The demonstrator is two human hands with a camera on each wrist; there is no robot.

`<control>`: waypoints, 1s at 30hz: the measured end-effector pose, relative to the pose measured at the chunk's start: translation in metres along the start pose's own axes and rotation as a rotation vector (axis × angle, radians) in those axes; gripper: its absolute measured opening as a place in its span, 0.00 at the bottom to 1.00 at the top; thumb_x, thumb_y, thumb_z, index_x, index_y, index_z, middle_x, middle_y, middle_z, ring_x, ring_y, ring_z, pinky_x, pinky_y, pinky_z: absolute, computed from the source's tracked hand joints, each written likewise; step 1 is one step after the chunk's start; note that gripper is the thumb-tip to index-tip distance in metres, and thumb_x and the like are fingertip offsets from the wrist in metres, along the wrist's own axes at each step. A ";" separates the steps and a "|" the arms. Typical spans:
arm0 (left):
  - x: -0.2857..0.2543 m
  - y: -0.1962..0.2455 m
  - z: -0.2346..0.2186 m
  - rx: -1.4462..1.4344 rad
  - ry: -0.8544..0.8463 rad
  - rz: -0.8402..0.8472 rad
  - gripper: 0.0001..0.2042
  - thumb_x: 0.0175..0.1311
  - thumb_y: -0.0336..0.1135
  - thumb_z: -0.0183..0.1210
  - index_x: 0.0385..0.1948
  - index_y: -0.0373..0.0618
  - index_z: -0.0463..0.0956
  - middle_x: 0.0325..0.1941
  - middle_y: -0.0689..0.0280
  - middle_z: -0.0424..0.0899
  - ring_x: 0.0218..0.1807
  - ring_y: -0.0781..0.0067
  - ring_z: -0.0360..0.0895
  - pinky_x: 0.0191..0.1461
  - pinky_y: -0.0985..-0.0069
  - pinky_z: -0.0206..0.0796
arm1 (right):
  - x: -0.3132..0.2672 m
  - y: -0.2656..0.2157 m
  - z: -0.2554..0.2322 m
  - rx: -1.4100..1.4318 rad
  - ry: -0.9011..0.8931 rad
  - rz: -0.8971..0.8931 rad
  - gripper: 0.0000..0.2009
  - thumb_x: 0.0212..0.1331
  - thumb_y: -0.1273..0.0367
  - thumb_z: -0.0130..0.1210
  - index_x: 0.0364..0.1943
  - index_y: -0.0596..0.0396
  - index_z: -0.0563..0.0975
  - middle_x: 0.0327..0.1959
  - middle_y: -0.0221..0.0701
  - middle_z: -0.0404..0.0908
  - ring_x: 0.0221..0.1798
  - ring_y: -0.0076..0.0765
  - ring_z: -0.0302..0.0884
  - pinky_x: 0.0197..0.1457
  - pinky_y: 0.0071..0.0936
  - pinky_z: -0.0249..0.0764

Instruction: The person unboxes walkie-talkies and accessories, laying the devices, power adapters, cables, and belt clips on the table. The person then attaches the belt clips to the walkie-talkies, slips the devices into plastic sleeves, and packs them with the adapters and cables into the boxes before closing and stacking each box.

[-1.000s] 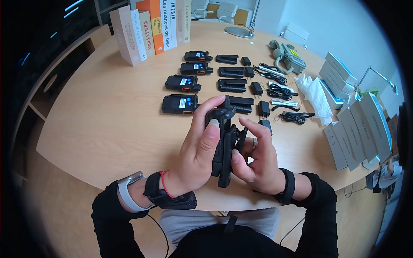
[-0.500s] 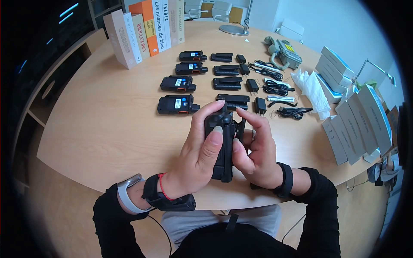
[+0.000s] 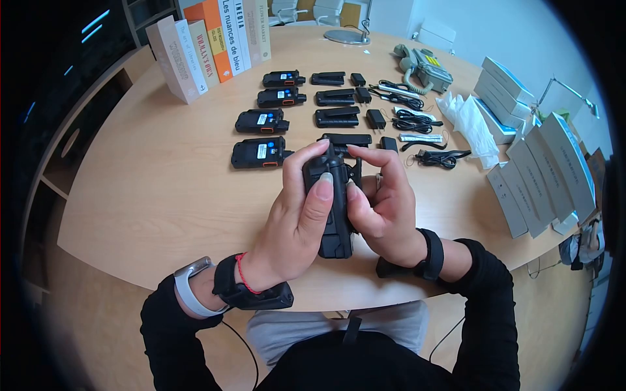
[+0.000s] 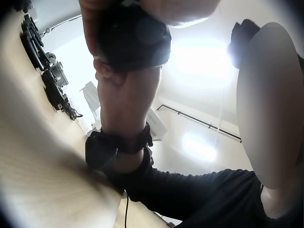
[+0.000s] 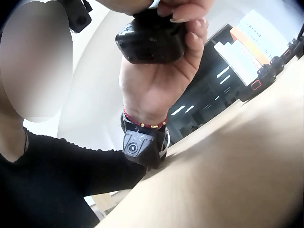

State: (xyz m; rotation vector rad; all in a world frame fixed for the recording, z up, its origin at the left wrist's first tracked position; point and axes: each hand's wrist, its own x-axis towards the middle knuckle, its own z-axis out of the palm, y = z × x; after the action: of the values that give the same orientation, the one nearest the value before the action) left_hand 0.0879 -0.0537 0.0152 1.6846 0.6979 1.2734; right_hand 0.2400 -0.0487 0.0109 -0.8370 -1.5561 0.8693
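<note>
In the head view my left hand (image 3: 287,221) grips a black two-way radio (image 3: 336,228) upright near the table's front edge, thumb along its side and fingertips over the top end. My right hand (image 3: 388,208) pinches the black battery pack with a belt clip (image 3: 356,171) on the radio's right side, index finger at the top and thumb on the near side. Radio and pack lie close along each other. From below, the left wrist view shows the held radio's dark end (image 4: 135,40), and the right wrist view shows its glossy base (image 5: 152,42).
Several similar radios (image 3: 259,153) lie in a column beyond the hands. Beside them run battery packs with clips (image 3: 337,117), power adapters (image 3: 375,119) and coiled cables (image 3: 417,122). Books (image 3: 228,45) stand at the back left, white boxes (image 3: 548,176) at the right.
The pack's lower end stuck out past the radio a second ago; now the two end about level. Both hands have drawn closer together around them, and the view has shifted slightly.
</note>
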 end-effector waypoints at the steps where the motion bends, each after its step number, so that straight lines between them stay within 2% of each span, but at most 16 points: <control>1: 0.000 -0.001 0.001 0.001 -0.004 -0.002 0.22 0.72 0.46 0.36 0.60 0.41 0.50 0.49 0.53 0.69 0.48 0.67 0.71 0.54 0.72 0.62 | 0.001 0.000 0.000 0.010 -0.001 0.011 0.23 0.52 0.74 0.54 0.54 0.58 0.63 0.13 0.24 0.70 0.16 0.14 0.64 0.19 0.16 0.57; 8: 0.001 -0.004 0.001 -0.002 0.015 -0.012 0.22 0.72 0.45 0.37 0.61 0.41 0.49 0.48 0.54 0.70 0.49 0.68 0.71 0.55 0.73 0.61 | 0.004 0.000 -0.002 -0.013 -0.022 0.028 0.22 0.53 0.72 0.55 0.53 0.57 0.64 0.11 0.25 0.68 0.14 0.15 0.62 0.18 0.18 0.56; 20: 0.000 0.002 0.001 0.055 0.039 -0.017 0.23 0.72 0.45 0.37 0.61 0.42 0.48 0.51 0.54 0.68 0.50 0.68 0.69 0.56 0.73 0.60 | 0.008 0.000 -0.002 0.010 -0.046 0.051 0.21 0.54 0.72 0.54 0.53 0.57 0.64 0.12 0.27 0.69 0.14 0.16 0.63 0.18 0.19 0.57; 22: 0.001 0.003 -0.005 0.086 0.018 -0.003 0.23 0.72 0.45 0.36 0.62 0.43 0.48 0.51 0.54 0.68 0.50 0.67 0.69 0.56 0.73 0.60 | 0.009 -0.003 -0.005 -0.011 -0.077 0.016 0.21 0.55 0.71 0.54 0.53 0.57 0.62 0.12 0.28 0.70 0.14 0.18 0.64 0.18 0.21 0.57; 24: 0.004 -0.002 -0.010 0.171 0.006 0.043 0.23 0.72 0.45 0.37 0.62 0.43 0.47 0.52 0.55 0.67 0.51 0.68 0.69 0.56 0.74 0.60 | 0.010 -0.011 -0.010 -0.046 -0.186 0.107 0.22 0.58 0.69 0.53 0.54 0.57 0.60 0.13 0.31 0.71 0.14 0.23 0.66 0.19 0.23 0.58; 25: 0.004 0.013 -0.008 -0.099 -0.038 -0.127 0.24 0.72 0.46 0.37 0.63 0.45 0.47 0.53 0.57 0.66 0.52 0.71 0.68 0.55 0.76 0.62 | 0.011 -0.018 -0.010 -0.089 -0.213 0.104 0.22 0.60 0.66 0.53 0.55 0.57 0.59 0.13 0.33 0.72 0.14 0.26 0.67 0.19 0.25 0.59; 26: 0.008 0.004 -0.014 -0.088 -0.036 -0.155 0.25 0.71 0.47 0.38 0.64 0.47 0.47 0.53 0.59 0.66 0.50 0.72 0.70 0.52 0.76 0.66 | 0.013 -0.020 -0.013 -0.122 -0.259 0.113 0.22 0.60 0.65 0.53 0.54 0.57 0.59 0.13 0.33 0.73 0.15 0.28 0.70 0.20 0.25 0.60; 28: 0.015 0.009 -0.012 -0.318 0.009 -0.396 0.26 0.70 0.52 0.36 0.65 0.50 0.48 0.54 0.58 0.65 0.52 0.68 0.71 0.56 0.73 0.65 | 0.019 -0.027 -0.018 -0.092 -0.356 0.219 0.22 0.63 0.63 0.51 0.58 0.52 0.58 0.18 0.26 0.72 0.16 0.18 0.68 0.19 0.16 0.63; 29: 0.016 0.009 -0.017 -0.480 -0.061 -0.499 0.25 0.69 0.50 0.39 0.64 0.51 0.49 0.52 0.55 0.68 0.45 0.63 0.76 0.47 0.69 0.73 | 0.023 -0.026 -0.021 -0.096 -0.341 0.216 0.22 0.63 0.63 0.51 0.58 0.52 0.58 0.18 0.26 0.72 0.16 0.18 0.68 0.19 0.16 0.63; 30: 0.017 0.005 -0.022 -0.479 -0.079 -0.497 0.25 0.69 0.50 0.39 0.64 0.51 0.49 0.52 0.55 0.68 0.45 0.63 0.76 0.47 0.69 0.73 | 0.028 -0.025 -0.024 -0.110 -0.380 0.284 0.23 0.63 0.61 0.51 0.58 0.51 0.59 0.18 0.27 0.72 0.16 0.18 0.68 0.19 0.17 0.64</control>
State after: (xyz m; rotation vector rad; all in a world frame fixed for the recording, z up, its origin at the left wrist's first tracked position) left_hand 0.0722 -0.0351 0.0290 1.0778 0.6482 0.9193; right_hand 0.2585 -0.0338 0.0486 -1.0331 -1.8543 1.2101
